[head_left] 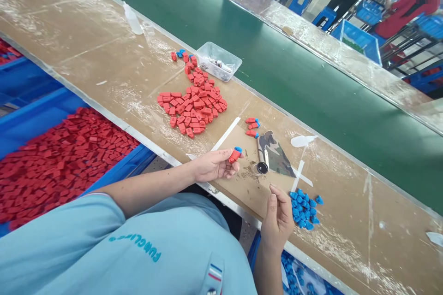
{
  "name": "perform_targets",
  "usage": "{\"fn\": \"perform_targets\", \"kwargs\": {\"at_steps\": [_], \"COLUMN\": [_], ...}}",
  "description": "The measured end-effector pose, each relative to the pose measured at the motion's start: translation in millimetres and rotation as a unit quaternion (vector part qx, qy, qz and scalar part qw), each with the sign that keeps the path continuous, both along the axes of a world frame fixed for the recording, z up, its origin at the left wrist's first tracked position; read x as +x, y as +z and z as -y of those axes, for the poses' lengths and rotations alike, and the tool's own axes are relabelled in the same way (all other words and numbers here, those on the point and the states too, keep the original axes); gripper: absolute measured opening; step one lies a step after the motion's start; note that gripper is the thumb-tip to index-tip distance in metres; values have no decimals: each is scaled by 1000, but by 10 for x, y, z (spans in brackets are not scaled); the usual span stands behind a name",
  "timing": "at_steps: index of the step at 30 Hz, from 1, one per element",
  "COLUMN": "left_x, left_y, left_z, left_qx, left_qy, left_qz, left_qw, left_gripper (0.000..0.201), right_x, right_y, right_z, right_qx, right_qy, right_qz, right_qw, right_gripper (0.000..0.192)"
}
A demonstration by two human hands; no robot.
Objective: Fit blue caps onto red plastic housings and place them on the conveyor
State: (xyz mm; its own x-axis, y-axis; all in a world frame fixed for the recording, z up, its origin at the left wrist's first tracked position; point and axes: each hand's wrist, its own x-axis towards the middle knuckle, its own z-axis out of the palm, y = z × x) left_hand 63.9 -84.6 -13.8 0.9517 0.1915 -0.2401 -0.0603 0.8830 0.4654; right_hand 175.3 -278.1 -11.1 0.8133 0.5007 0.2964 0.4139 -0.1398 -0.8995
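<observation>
Left hand (216,166): thumb and forefinger close on a red-and-blue piece (235,156), the other fingers loosely curled below. The piece is above the brown worktop (114,87), near its front edge; the pinch low on the red body probably serves to leave the blue end exposed. Right hand (278,214): fingers bent, thumb near the fingertips, beside the blue parts (304,209); whether anything sits between the tips cannot be told.

The layout appears to favour short reaches: red blocks (195,106) are heaped beyond the left hand, blue parts lie by the right, and a small round pot (262,168) with dark contents stands between. Three red-and-blue pieces (252,126) lie apart, perhaps to keep them from mixing with the heap. White tape strips (226,133) probably fasten the sheet under the work area.

Materials: the red blocks are matt, angular and bevelled, seemingly moulded plastic; the blue parts are smaller and knobbly. The camouflage cloth (280,159) lies flat, roughly triangular. The clear tray (201,52) is thin-walled, the squeeze bottle (132,19) translucent with a tapered nozzle. The worktop shows pale, flaky scuffs; the green belt (249,32) behind is smooth and faintly glossy.
</observation>
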Motion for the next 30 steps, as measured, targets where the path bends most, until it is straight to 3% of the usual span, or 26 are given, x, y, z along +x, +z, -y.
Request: {"fn": "perform_targets", "kwargs": {"at_steps": [10, 18, 21, 24, 30], "left_x": [-25, -51, -66, -89, -124], "left_y": [3, 70, 62, 44, 89], "left_z": [-33, 84, 144, 194, 196], "left_qx": [-69, -18, -7, 8, 67], "left_qy": [-53, -136, -177, -206, -253], "left_qz": [56, 25, -14, -46, -73], "left_qw": [995, 990, 984, 978, 962], "left_gripper": [23, 27, 29, 31, 46], "right_x": [-25, -89, -108, -98, -39], "right_y": [-26, 99, 150, 171, 192], "right_z": [11, -169, -247, -284, -258], "right_qx": [-14, -37, -49, -53, -32], "right_qy": [3, 103, 163, 207, 227], "right_qz": [11, 171, 172, 160, 116], "right_qw": [1000, 979, 970, 964, 966], "right_gripper": [16, 29, 36, 30, 21]}}
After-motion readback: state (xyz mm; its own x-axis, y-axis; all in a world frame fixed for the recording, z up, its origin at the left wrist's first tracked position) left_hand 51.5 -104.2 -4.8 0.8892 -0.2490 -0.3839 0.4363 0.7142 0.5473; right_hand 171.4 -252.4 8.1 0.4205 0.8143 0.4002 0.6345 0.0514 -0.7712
